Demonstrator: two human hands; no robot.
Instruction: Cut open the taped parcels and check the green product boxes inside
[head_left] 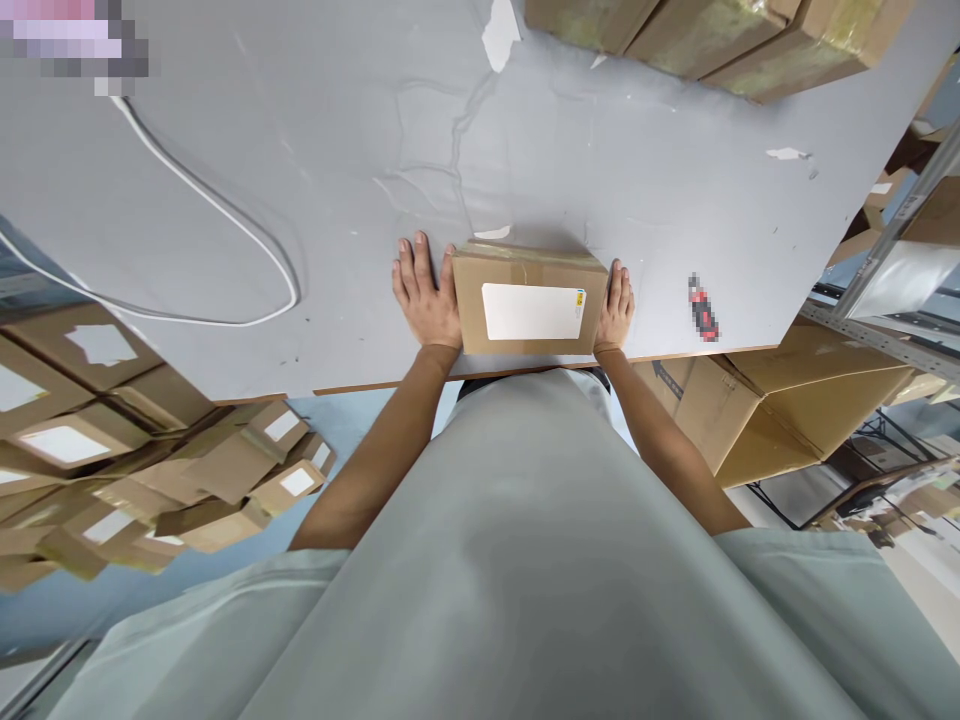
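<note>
A small brown cardboard box (pixel 529 305) with a white label on its near face stands on the grey table (pixel 337 180), close to the front edge. My left hand (pixel 425 297) lies flat with fingers stretched out against the box's left side. My right hand (pixel 616 306) rests the same way against its right side, fingers extended. Both hands press the box between them.
A white cable (pixel 217 215) loops across the table's left part. A small red item (pixel 703 310) lies to the right of the box. Large cardboard boxes (pixel 712 35) sit at the far edge. Several labelled boxes (pixel 112 450) are piled on the floor at left; an open carton (pixel 787 400) and metal shelving stand at right.
</note>
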